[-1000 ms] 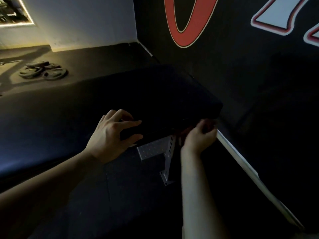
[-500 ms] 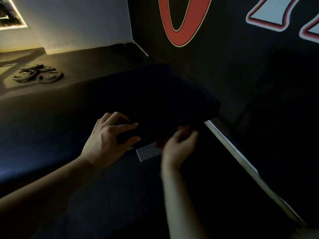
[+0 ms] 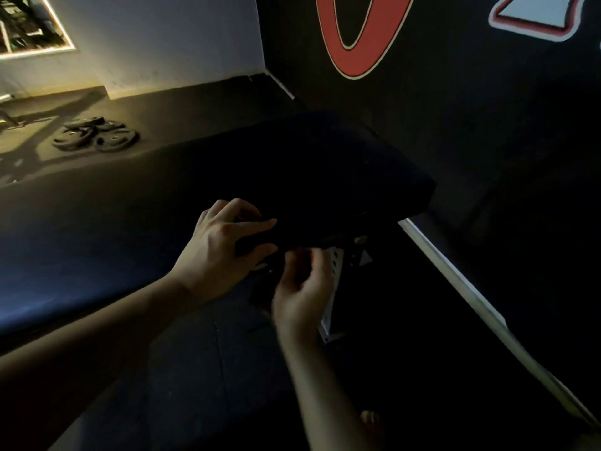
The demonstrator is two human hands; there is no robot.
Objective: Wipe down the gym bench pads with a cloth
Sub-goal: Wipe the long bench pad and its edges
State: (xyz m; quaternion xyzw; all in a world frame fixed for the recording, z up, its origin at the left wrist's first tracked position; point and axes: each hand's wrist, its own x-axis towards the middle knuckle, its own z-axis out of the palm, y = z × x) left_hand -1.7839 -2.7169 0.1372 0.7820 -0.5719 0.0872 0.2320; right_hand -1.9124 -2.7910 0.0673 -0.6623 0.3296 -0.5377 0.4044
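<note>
We face the dark cushioned bench pad.
Our left hand grips its near edge; our right hand curls just below, blurred, and we cannot tell its hold.

Bench pad: centre, wall behind and right.
Weight plates: on floor, far left.
Bracket: under pad's near edge, behind right hand.

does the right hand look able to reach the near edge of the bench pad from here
Probably yes. The right hand hangs just under the near edge of the bench pad, right of the left hand gripping it; nothing shows in between. The metal bracket stands behind the hand, not across its way.
</note>
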